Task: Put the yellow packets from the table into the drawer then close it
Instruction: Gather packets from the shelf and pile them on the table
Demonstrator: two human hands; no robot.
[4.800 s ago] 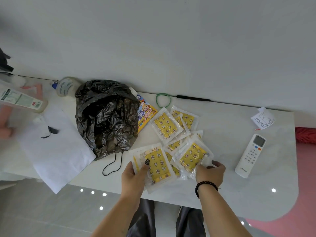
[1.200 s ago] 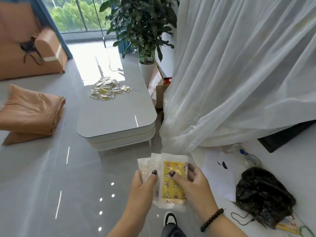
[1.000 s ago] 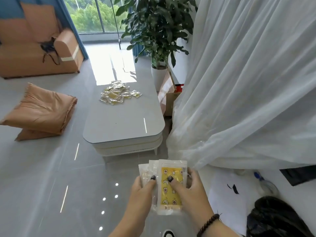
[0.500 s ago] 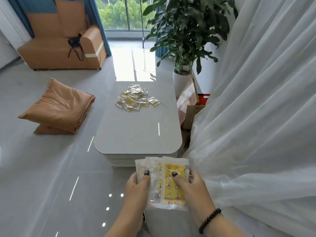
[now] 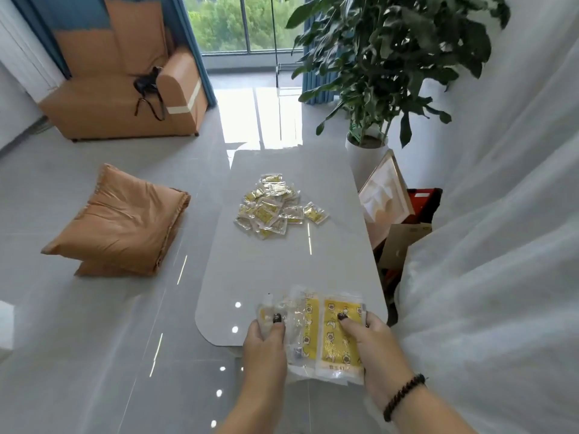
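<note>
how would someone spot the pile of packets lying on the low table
Find the long pale grey low table with rounded corners, between the orange floor cushions and the potted plant. At its middle lies a loose heap of small clear-edged yellow packets, untouched by either hand.

Packet pile (image 5: 275, 208) on table (image 5: 282, 277); cushions (image 5: 122, 223) left; plant (image 5: 376, 57) behind right.

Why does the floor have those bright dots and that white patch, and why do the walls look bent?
Head view: the dots are lamp reflections on the glossy floor and coffee table; the white patch is window daylight glare, washed out. The wide-angle lens bows the edges, so the curtain curves. The held packets look sharp.
</note>
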